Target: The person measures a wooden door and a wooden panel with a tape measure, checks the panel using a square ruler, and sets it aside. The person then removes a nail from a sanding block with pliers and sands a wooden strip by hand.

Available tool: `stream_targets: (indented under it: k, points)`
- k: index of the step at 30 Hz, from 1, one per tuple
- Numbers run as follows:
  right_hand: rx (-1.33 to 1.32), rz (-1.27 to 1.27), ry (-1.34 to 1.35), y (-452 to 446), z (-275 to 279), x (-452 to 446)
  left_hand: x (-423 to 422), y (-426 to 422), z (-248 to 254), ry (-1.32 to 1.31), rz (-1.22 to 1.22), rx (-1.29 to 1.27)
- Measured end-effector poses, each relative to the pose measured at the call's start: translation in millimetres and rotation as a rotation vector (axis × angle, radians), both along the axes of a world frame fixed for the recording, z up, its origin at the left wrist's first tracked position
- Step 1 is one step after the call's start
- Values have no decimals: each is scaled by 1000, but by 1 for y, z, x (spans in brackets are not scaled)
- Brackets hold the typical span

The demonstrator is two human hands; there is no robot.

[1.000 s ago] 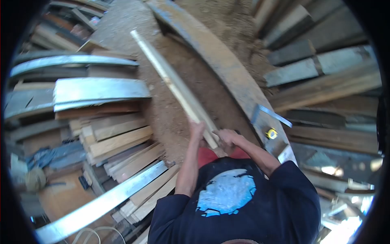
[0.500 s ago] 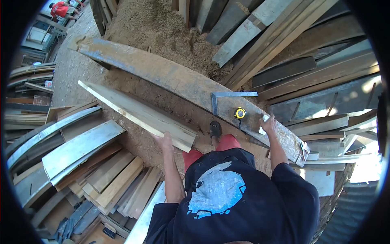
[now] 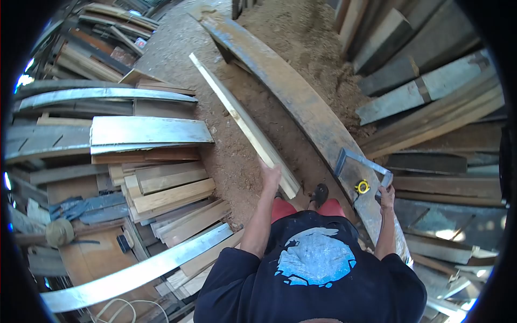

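My left hand is closed around the edge of a long pale wooden board, near its close end. The board slants away to the upper left, tilted beside the bench. My right hand is over the bench, its fingers closed on a small greyish block that is partly hidden. This block meets or overlaps the end of a metal carpenter's square lying on the bench; whether they touch I cannot tell. A yellow tape measure sits between the square and the near part of the bench.
A long worn bench runs from upper left to lower right. Stacked planks and a whitish board are on the left. More timber leans at the right. Sawdust-covered ground shows around my feet.
My view has turned, shifting the scene. My right hand has moved with the small block to the end of the square. My left hand keeps holding the board, now seen more edge-on.
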State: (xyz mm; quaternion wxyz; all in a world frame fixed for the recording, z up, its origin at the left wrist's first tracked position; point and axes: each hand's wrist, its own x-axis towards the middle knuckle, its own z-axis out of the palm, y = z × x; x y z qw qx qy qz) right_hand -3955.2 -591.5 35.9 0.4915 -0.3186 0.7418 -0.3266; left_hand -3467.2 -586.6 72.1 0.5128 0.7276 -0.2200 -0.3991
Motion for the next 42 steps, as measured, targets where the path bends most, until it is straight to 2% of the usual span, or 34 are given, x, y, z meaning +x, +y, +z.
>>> stream_targets:
  k: [3, 4, 5, 7, 8, 11, 14, 16, 17, 19, 20, 23, 26, 31, 35, 38, 40, 42]
  points:
    - [-65, 190, -538, -56, 50, 68, -5, 16, -32, -144, 33, 24]
    - [-5, 320, -692, -74, 55, 85, -5, 24, -69, -225, 59, -114]
    - [62, 443, -843, -91, 61, 103, -9, 31, -66, -180, 86, -81]
    - [112, 448, -1005, -103, 108, 170, -21, 38, -52, -71, 116, -16]
    - [136, 530, -1090, -111, 121, 196, -21, 38, -49, -77, 99, -18]
    - [202, 693, -1295, -124, 136, 263, -14, 43, -43, -123, 60, -7]
    - [281, 771, -1360, -127, 155, 308, -9, 44, -23, -210, 19, 35]
    - [283, 832, -1333, -132, 149, 327, -7, 44, 2, -250, -36, 91]
    - [291, 857, -1320, -130, 144, 335, -6, 47, -6, -242, -10, 71]
    - [129, 950, -1148, -126, 139, 349, -10, 47, -27, -230, 28, 27]
    - [39, 992, -1061, -127, 137, 356, -11, 46, -25, -307, 38, -33]
    - [61, 969, -998, -128, 121, 373, -6, 48, -16, -293, -51, 31]
    - [-86, 1181, -525, -130, 95, 402, -8, 46, -12, -284, -41, 20]
    - [-217, 1213, -401, -98, 69, 433, -9, 36, -10, -230, -20, -139]
    - [-234, 1175, -306, -94, 57, 437, -9, 31, 0, -298, -43, -75]
    - [-283, 1176, -285, -113, 53, 454, -16, 32, 9, -411, -26, 93]
    - [-260, 1194, -292, -123, 56, 463, -21, 36, -6, -392, 14, 53]
    - [-220, 1201, -299, -123, 57, 464, -16, 34, 4, -378, -7, 61]
